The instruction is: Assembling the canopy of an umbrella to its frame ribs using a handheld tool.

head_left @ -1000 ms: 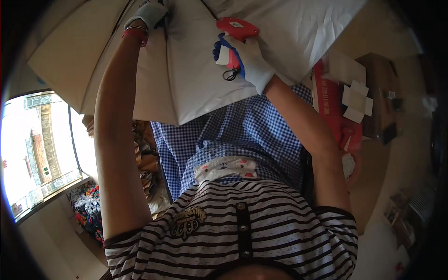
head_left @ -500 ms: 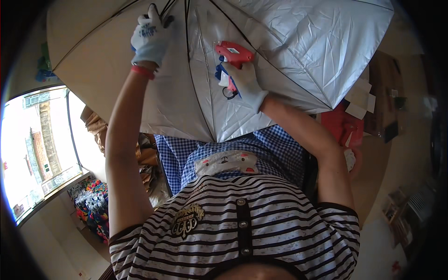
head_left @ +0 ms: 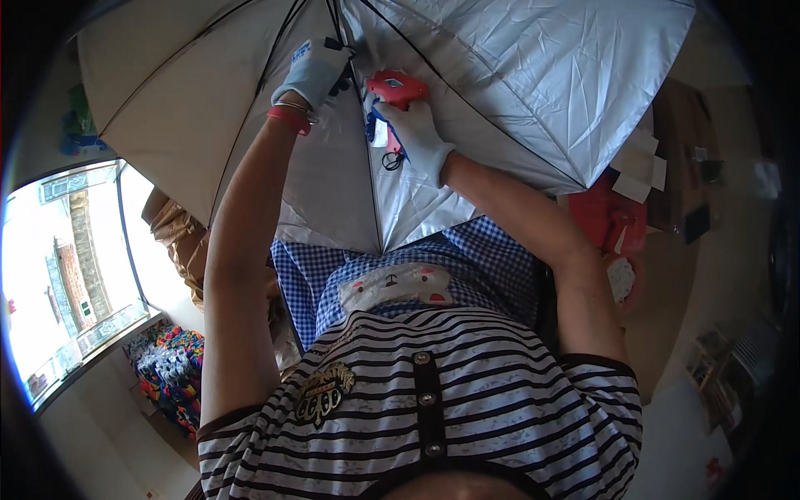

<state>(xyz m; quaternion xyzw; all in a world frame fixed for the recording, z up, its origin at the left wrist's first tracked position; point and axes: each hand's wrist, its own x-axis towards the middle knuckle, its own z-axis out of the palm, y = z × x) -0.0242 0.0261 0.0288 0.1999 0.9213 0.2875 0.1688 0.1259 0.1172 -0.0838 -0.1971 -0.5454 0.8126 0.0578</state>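
Observation:
An opened umbrella [head_left: 533,92] with a silvery inner side and thin dark ribs spreads across the upper part of the view, over my lap. Up by its ribs, my left hand [head_left: 315,73], in a white glove with dark fingertips, is closed at a dark rib [head_left: 336,18]; the exact pinch is partly hidden. My right hand [head_left: 417,137], gloved in white and blue, grips a red tagging gun [head_left: 398,86] just right of the left hand. A small black ring [head_left: 392,160] hangs below the gun's handle. The gun's front end points up toward the ribs.
A bright window [head_left: 71,267] is at the left, with brown crumpled material [head_left: 179,242] and a multicoloured pile [head_left: 171,367] near it. At the right stand a red item [head_left: 608,221], white papers [head_left: 642,171] and a brown table [head_left: 679,133]. A blue checked cloth [head_left: 492,258] covers my lap.
My left hand has moved right and slightly down, turning its fingers toward the rib. My right hand has shifted a little left and up with the tagging gun, so both hands are closer together.

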